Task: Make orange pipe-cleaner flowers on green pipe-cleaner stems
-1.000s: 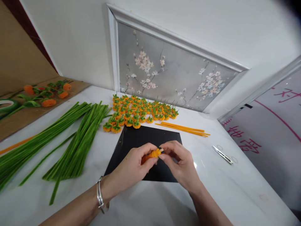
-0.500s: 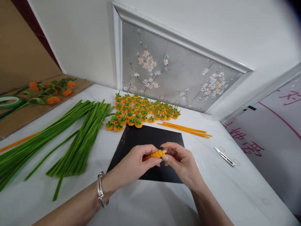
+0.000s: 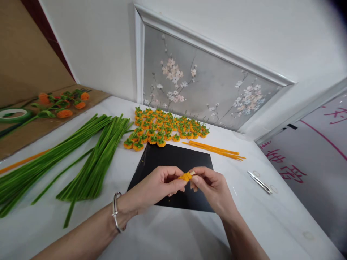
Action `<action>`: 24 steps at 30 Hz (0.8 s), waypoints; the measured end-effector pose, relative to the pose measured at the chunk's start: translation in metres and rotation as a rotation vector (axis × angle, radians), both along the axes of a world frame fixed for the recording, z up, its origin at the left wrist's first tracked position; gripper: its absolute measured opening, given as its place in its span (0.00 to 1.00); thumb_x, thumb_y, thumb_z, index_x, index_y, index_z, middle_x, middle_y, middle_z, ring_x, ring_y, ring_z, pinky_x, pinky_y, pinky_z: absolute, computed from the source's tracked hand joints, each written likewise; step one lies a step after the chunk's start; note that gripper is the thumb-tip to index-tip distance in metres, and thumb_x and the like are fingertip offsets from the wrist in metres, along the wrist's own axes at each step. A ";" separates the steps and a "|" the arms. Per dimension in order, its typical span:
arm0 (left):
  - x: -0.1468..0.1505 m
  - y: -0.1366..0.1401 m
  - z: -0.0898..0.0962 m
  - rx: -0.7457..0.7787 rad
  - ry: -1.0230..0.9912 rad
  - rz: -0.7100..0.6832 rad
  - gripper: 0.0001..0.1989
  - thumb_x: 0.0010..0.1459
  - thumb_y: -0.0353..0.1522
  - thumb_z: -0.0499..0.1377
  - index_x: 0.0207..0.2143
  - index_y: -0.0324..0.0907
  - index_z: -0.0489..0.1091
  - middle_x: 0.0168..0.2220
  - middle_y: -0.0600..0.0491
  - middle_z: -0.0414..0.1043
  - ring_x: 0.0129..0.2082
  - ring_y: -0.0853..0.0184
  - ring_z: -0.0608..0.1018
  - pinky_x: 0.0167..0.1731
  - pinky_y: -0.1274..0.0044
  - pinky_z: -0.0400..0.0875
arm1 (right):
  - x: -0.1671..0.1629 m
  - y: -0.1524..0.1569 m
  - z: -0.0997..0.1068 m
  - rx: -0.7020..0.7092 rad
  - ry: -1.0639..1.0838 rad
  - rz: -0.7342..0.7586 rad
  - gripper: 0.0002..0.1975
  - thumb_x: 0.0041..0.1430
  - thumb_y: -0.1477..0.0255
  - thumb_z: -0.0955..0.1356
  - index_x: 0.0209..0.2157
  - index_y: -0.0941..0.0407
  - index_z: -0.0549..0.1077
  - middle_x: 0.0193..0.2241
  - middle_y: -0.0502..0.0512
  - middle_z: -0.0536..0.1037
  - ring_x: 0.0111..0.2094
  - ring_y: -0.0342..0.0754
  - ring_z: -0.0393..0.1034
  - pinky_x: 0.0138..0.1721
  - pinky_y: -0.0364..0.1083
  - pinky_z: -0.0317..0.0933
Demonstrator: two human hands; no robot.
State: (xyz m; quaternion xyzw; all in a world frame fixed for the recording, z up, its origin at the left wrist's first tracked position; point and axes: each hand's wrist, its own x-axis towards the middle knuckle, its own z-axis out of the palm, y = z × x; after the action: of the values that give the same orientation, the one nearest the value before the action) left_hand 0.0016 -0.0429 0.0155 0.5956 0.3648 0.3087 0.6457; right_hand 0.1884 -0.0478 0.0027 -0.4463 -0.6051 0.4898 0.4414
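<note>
An orange pipe cleaner lies in coils around a pale stick, whose tip shows at the right end. My left hand pinches the coils between thumb and fingers, covering their left part. At the stick's tip, my right hand is closed, thumb against fingers; whether it grips the stick or the pipe cleaner's end is hidden. Both hands are above a black mat. Beyond the mat stand several rows of small orange flower heads with green backs and upright stems.
Green pipe cleaners lie in bundles at the left, with orange pipe cleaners behind the mat. Silver thread snips rest on the right. Green tape and finished orange flowers are on brown board. A framed panel stands behind.
My left fingers have moved over more of the coils, so fewer show. The right hand has turned slightly around the stick's tip. The view has shifted a little.
</note>
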 end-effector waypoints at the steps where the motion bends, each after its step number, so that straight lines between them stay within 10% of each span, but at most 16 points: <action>1: 0.001 -0.001 -0.001 -0.012 -0.012 0.001 0.09 0.57 0.36 0.57 0.32 0.38 0.70 0.25 0.58 0.65 0.22 0.75 0.64 0.23 0.81 0.59 | 0.000 0.000 0.000 -0.002 0.002 -0.006 0.10 0.56 0.63 0.69 0.33 0.56 0.75 0.24 0.49 0.73 0.24 0.41 0.67 0.28 0.42 0.66; 24: 0.004 -0.002 0.004 -0.174 -0.159 0.004 0.17 0.64 0.43 0.49 0.29 0.41 0.62 0.20 0.62 0.54 0.16 0.79 0.49 0.15 0.83 0.42 | -0.001 -0.002 0.005 0.104 -0.035 0.007 0.05 0.60 0.68 0.67 0.36 0.55 0.70 0.26 0.48 0.71 0.25 0.41 0.66 0.28 0.40 0.62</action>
State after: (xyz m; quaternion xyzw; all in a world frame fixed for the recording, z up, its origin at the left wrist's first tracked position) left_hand 0.0052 -0.0445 0.0196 0.5100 0.3393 0.3234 0.7212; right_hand 0.1875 -0.0499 0.0081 -0.4293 -0.6389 0.4513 0.4515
